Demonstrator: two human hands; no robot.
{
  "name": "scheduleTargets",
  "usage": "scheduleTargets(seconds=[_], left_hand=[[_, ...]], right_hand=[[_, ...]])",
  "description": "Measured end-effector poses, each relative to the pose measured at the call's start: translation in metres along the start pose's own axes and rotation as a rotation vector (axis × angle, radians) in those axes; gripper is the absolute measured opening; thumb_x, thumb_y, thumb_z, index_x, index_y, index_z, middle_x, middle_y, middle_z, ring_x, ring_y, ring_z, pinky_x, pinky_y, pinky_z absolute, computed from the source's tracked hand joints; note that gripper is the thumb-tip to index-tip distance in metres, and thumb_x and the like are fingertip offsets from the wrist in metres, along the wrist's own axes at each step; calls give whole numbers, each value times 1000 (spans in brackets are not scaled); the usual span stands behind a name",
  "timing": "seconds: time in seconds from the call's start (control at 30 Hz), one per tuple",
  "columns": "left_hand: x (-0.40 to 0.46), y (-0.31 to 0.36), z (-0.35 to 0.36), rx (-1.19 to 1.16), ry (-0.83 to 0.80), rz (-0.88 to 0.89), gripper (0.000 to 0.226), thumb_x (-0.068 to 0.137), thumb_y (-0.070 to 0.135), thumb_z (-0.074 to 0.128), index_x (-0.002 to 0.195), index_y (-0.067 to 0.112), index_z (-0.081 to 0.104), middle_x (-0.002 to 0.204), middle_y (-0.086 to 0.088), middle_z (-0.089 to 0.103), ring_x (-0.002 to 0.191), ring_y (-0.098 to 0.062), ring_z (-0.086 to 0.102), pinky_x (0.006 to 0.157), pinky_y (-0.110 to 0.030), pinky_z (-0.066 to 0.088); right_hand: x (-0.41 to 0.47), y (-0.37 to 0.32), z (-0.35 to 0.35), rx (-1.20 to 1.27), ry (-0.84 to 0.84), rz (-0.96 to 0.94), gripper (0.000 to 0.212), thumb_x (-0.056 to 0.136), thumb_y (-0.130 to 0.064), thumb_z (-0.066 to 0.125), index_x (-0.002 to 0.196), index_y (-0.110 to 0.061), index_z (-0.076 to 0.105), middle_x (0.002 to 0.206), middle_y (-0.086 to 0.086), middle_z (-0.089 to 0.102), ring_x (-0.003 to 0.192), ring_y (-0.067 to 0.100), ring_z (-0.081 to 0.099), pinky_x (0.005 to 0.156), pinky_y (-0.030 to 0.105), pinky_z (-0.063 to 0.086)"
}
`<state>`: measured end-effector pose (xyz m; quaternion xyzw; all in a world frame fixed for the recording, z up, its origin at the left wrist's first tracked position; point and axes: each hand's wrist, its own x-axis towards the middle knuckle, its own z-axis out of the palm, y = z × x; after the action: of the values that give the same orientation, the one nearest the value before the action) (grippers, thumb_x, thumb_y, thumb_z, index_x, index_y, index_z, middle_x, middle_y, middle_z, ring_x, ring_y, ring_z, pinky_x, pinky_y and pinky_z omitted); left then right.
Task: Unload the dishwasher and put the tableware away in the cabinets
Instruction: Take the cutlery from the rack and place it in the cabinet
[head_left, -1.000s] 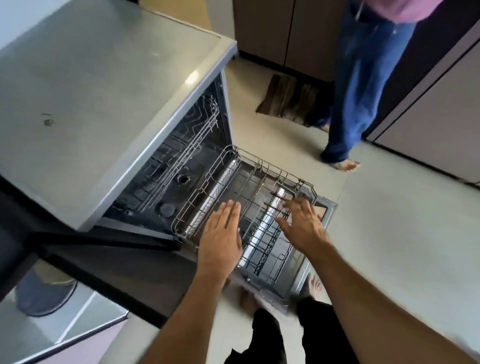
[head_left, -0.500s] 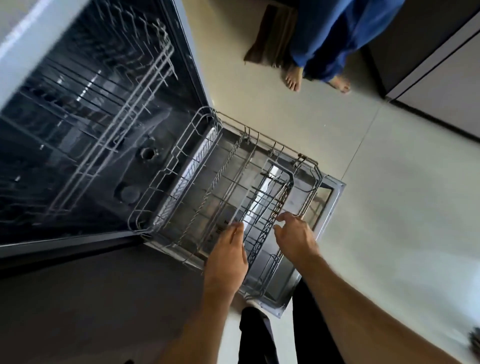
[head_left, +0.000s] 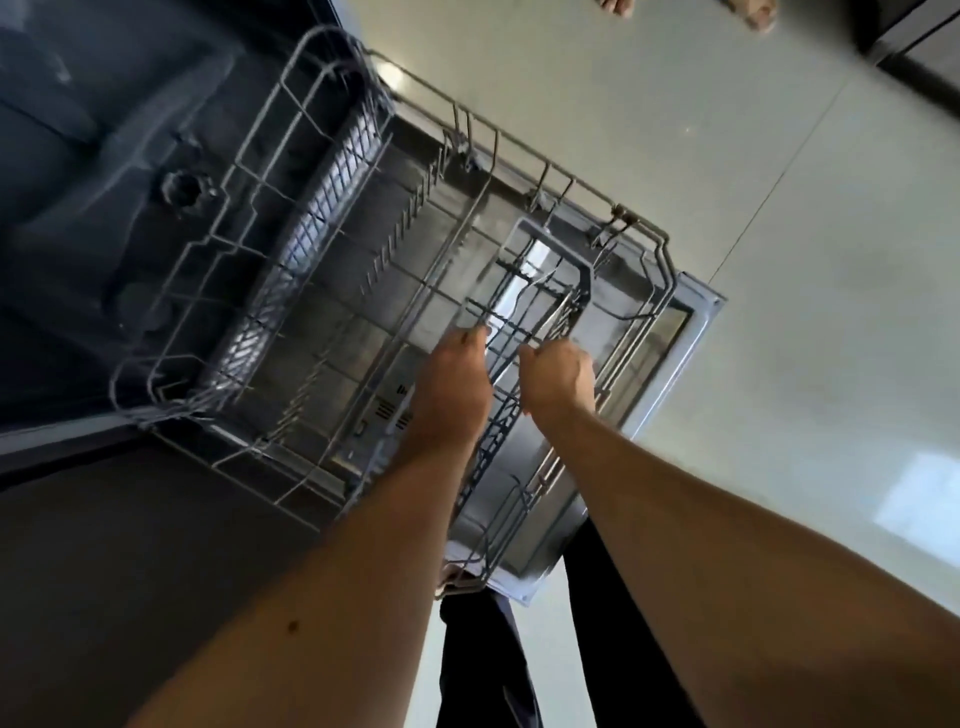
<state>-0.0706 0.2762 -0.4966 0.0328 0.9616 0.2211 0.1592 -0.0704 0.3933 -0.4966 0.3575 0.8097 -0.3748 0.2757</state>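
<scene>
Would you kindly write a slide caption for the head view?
Both hands, left hand and right hand, grip the dark cutlery basket in the pulled-out lower dishwasher rack.

A: Rack colour?
B: Lower rack grey wire; cutlery basket darker, near black mesh.
A: Door?
B: Dishwasher door silver-grey steel, tub dark blue-grey.
A: Floor?
B: Floor pale grey-beige tile, thin seam lines. Trousers black.

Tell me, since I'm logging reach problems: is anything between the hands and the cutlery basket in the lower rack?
Nothing visible. Both the left hand and right hand are already at the cutlery basket, fingers curled on its wires, in the pulled-out lower rack.
</scene>
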Motion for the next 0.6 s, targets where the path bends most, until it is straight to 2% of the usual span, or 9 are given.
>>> scheduleTargets(seconds=[0.03,0.1,0.23,0.33,0.4,0.5,0.6], left_hand=[[5,-2,7,22,-5,15,24,97,6,53,119,7,62,97,-8,69,77,-16,64,66,-19,51],[12,-3,21,69,-11,39,16,95,10,61,110,9,63,91,-7,67,74,-17,64,63,-25,55],[21,-3,30,147,-22,59,11,93,14,66,103,8,65,83,-5,67,70,-15,64,60,-22,53],[30,-1,28,192,-65,55,3,91,10,66,92,8,65,76,-6,67,65,-19,66,56,-25,51],[33,2,28,203,-80,27,5,92,12,65,89,9,64,76,-5,68,65,-18,67,57,-26,55],[25,11,24,142,-49,-37,9,94,15,63,87,9,64,74,-3,67,61,-14,66,52,-22,53],[6,23,12,92,-46,-126,8,94,16,61,90,9,63,77,-4,67,61,-15,65,53,-25,55]], right_hand=[[4,-1,2,17,10,12,33,99,-37,56,83,-9,65,74,5,66,62,15,65,48,21,48],[13,-1,6,0,14,24,35,96,-42,58,82,-11,64,74,4,65,63,17,66,51,24,50],[19,-3,11,36,4,77,30,95,-40,61,86,-11,65,75,3,66,65,17,67,60,32,58],[20,-8,11,66,-4,128,23,94,-31,64,86,-10,68,76,5,68,65,18,69,62,33,60],[19,-10,10,77,-7,139,20,93,-26,63,85,-10,70,75,6,69,64,18,69,58,29,59],[3,-11,0,87,-24,113,17,94,-22,62,84,-10,68,73,2,65,59,12,62,42,18,45],[-20,-9,-16,95,-40,52,20,94,-17,60,76,-12,65,68,0,61,55,10,58,39,13,41]])
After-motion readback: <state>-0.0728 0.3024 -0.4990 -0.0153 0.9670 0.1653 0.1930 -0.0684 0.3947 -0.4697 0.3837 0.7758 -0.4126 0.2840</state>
